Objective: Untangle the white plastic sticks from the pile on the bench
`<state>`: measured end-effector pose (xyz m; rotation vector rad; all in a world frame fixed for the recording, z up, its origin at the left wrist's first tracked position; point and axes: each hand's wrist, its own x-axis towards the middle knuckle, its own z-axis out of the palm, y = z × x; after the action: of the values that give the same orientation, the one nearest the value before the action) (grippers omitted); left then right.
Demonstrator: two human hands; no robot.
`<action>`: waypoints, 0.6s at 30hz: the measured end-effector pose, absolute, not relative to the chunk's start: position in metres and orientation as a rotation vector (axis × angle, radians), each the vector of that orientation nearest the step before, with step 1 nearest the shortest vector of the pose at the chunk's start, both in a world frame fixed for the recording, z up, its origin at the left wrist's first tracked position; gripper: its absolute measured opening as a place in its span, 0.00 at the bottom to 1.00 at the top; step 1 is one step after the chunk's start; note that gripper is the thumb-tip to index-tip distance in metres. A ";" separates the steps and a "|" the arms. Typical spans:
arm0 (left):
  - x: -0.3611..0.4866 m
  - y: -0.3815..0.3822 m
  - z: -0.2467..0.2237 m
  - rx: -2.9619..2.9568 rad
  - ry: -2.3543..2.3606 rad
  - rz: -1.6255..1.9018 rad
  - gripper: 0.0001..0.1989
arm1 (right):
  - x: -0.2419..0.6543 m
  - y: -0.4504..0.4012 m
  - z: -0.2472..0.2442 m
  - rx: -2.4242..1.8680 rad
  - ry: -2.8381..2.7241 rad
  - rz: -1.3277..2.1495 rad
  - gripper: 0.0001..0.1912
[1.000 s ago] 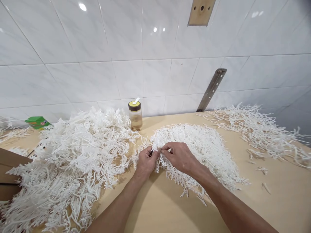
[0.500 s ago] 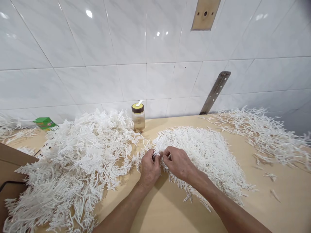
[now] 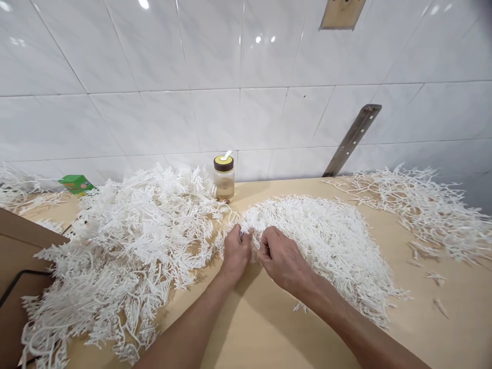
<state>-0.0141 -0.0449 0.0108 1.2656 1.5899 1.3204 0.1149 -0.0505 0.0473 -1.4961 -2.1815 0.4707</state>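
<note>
My left hand (image 3: 237,253) is closed, thumb against fingers, on a white branched strand at the near left edge of a mound of short white pieces (image 3: 326,241). Something small and dark shows between its fingers, too little of it to name. Just to the right, my right hand (image 3: 282,259) is closed in a pinch by the same strand; its fingertips are partly hidden. Left of my hands lies a big tangled heap of white branched strands (image 3: 134,241), its ends feathery. A few strands run from that heap towards my left hand.
A clear jar (image 3: 224,187) with a dark and yellow lid stands behind the piles. Bare, thinner white strands (image 3: 426,210) lie at the right. A green box (image 3: 77,183) and a brown carton (image 3: 26,256) are at the left. A metal bracket (image 3: 353,138) leans along the tiled wall.
My right hand has drawn slightly away from my left, widening the gap between them. The view has shifted a little, so the whole scene sits somewhat higher and further right.
</note>
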 end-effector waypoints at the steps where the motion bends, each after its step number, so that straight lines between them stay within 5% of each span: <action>1: -0.017 -0.044 0.014 1.225 1.545 1.323 0.20 | 0.117 -0.051 0.053 -1.475 -2.173 0.513 0.06; 18: -0.024 -0.042 0.014 0.892 1.012 1.256 0.20 | 0.160 -0.033 0.089 -1.573 -2.175 0.515 0.06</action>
<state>-0.0243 -0.0420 0.0144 0.8916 1.0124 1.2555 0.1595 -0.0330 0.0892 -1.5735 -2.1748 0.5147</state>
